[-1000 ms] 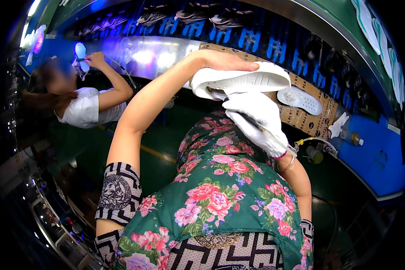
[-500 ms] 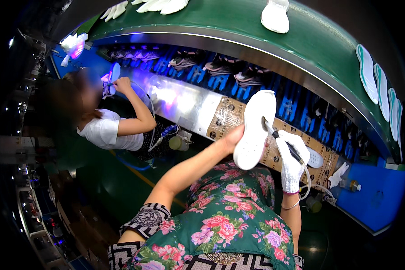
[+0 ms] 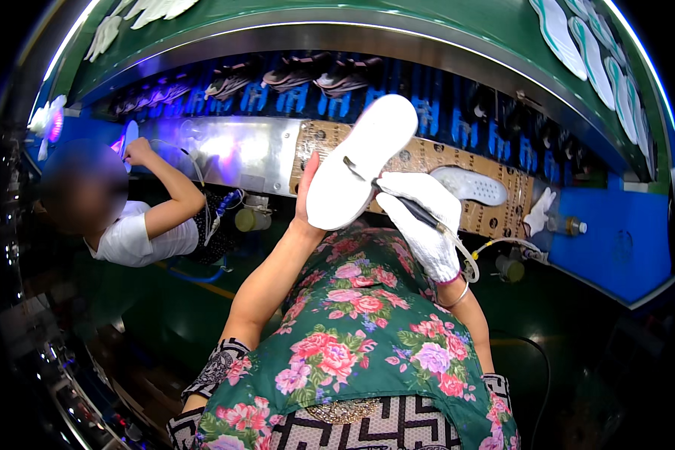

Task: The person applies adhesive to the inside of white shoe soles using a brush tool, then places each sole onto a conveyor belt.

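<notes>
My bare left hand (image 3: 306, 201) is closed on a white shoe sole (image 3: 379, 139), gripping its lower left edge; most of the fingers are hidden beneath it. The sole is tilted, its rounded end pointing to the far right. In a white knit glove, my right hand (image 3: 435, 251) pinches a slim dark-handled brush (image 3: 418, 213). The brush's dark tip meets the sole's inner face near the middle. From the handle's rear end a pale thin hose (image 3: 471, 270) curls past my wrist.
Beyond the sole lies a cardboard-covered bench (image 3: 495, 221) bearing a grey-white sole (image 3: 469, 185). Dark shoes (image 3: 296, 71) sit on a rack with blue holders. Several white-and-green soles (image 3: 559, 37) lie on the green upper belt (image 3: 397, 15). At left, a co-worker (image 3: 150, 225) works.
The sole has turned clockwise and moved left in view, with both hands. The brush tip has stayed on its face. The whole view has shifted too.
</notes>
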Tool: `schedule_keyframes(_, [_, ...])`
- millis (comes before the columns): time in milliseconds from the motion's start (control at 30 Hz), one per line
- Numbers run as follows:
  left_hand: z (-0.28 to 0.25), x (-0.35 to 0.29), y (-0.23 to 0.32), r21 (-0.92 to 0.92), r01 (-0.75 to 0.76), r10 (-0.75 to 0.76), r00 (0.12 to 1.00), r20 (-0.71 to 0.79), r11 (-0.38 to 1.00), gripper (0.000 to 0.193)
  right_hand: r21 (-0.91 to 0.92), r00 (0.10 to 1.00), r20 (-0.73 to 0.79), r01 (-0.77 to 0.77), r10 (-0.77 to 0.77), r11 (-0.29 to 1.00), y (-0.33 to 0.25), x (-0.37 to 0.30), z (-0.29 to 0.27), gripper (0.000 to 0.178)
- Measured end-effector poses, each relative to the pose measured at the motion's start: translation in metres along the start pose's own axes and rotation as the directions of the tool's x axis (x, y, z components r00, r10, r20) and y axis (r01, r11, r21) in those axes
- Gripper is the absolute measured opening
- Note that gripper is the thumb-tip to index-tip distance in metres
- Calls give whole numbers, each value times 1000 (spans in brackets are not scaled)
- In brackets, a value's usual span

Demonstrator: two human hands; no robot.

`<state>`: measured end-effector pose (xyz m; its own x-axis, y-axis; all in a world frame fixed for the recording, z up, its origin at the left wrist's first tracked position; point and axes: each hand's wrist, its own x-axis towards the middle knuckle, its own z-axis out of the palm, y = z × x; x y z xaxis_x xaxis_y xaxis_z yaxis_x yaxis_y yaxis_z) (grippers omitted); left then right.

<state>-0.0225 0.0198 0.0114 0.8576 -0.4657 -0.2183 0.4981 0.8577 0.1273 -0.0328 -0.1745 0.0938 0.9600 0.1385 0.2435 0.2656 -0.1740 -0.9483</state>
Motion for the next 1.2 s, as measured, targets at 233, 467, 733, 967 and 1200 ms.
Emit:
schedule_keyframes(233, [9, 10, -33, 53, -88, 86, 995, 50, 995, 97, 45, 997, -70, -27, 30, 999, -21, -4, 0, 25])
schedule_keyframes(467, [31, 10, -51, 129, -84, 99, 988, -117, 988, 100, -273, 963, -68, 233, -260, 933, -44, 16, 1, 26])
schedule_keyframes(733, [6, 9, -68, -7, -61, 61, 998, -35, 998, 92, -387, 943, -108, 251, -314, 887, -2, 3, 6, 30])
schedule_keyframes(967, [14, 15, -64, 69, -21, 25, 999, -47, 997, 102, -102, 980, -163, 93, -109, 990, -39, 11, 13, 30])
schedule_keyframes(1200, [3, 23, -63, 76, -28, 29, 1000, -10, 997, 97, -145, 975, -176, 109, -134, 983, -38, 8, 17, 29])
